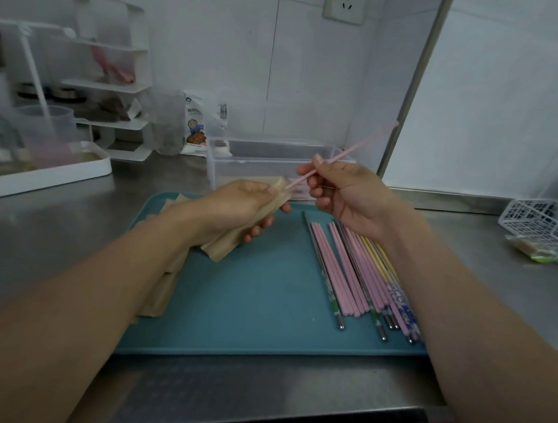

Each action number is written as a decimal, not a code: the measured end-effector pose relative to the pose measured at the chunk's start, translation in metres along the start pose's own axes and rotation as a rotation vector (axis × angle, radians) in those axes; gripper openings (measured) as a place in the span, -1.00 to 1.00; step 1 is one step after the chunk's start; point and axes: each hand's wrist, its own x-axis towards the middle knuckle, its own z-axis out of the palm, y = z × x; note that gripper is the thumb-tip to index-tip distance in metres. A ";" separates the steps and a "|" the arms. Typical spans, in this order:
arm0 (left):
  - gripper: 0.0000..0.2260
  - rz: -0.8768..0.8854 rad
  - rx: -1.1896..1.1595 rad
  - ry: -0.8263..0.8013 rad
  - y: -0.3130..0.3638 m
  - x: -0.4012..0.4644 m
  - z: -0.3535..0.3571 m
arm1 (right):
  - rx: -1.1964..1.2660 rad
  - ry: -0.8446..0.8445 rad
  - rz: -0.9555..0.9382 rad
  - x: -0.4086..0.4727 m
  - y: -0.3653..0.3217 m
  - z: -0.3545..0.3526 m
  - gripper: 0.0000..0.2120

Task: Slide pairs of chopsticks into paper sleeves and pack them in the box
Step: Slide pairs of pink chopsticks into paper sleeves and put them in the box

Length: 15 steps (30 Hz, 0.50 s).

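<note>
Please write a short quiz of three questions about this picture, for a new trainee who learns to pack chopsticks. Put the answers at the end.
1. True or false: the right hand holds a pink chopstick whose tip is at the mouth of the paper sleeve.
2. Which hand grips the paper sleeve? A) the left hand B) the right hand C) neither
3. Fill in: the loose chopsticks lie on the ____ side of the teal tray.

Key
1. True.
2. A. The left hand grips it above the tray, with more sleeves stacked below the forearm.
3. Right. The clear box stands behind the tray.
</note>
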 end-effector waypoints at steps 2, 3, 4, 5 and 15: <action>-0.66 0.017 0.008 -0.030 0.000 -0.001 0.001 | -0.059 0.022 -0.021 0.002 0.002 0.000 -0.78; -0.66 0.024 0.011 -0.040 0.000 -0.001 0.001 | -0.069 0.031 -0.025 0.002 0.002 0.000 -0.80; -0.66 0.030 0.014 -0.047 0.000 -0.001 0.001 | -0.079 0.038 -0.025 0.003 0.002 0.001 -0.81; -0.66 0.033 0.018 -0.051 0.000 -0.001 0.001 | -0.091 0.046 -0.025 0.003 0.003 0.001 -0.84; -0.65 0.055 0.036 -0.089 0.000 -0.002 -0.002 | -0.259 -0.037 0.064 0.003 0.009 -0.001 -0.93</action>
